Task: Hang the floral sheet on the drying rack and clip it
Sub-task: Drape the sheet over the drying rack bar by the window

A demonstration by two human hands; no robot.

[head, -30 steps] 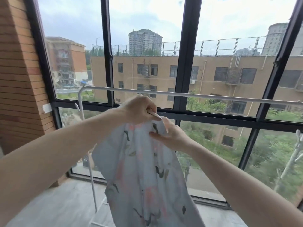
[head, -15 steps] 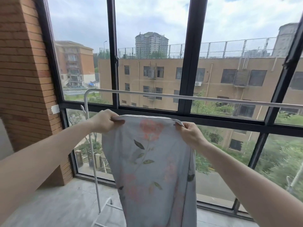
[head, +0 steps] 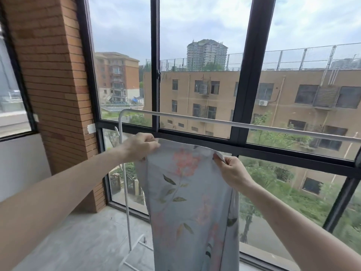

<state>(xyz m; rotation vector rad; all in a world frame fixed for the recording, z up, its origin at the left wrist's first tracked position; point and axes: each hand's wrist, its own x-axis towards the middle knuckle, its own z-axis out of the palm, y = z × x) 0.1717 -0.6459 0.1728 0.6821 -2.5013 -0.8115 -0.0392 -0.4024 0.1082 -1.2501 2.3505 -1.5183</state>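
Fingers of the left hand (head: 139,146) and right hand (head: 231,172) are pinching the floral sheet's (head: 187,196) top corners, holding it spread, hanging below and in front of the white drying rack (head: 214,122) rail, before the black-framed window (head: 252,75).

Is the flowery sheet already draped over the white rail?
No, both hands hold the floral sheet stretched below the white rail, not touching it.

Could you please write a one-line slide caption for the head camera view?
Both hands, left and right, hold the floral sheet by its top edge below the white drying rack rail.
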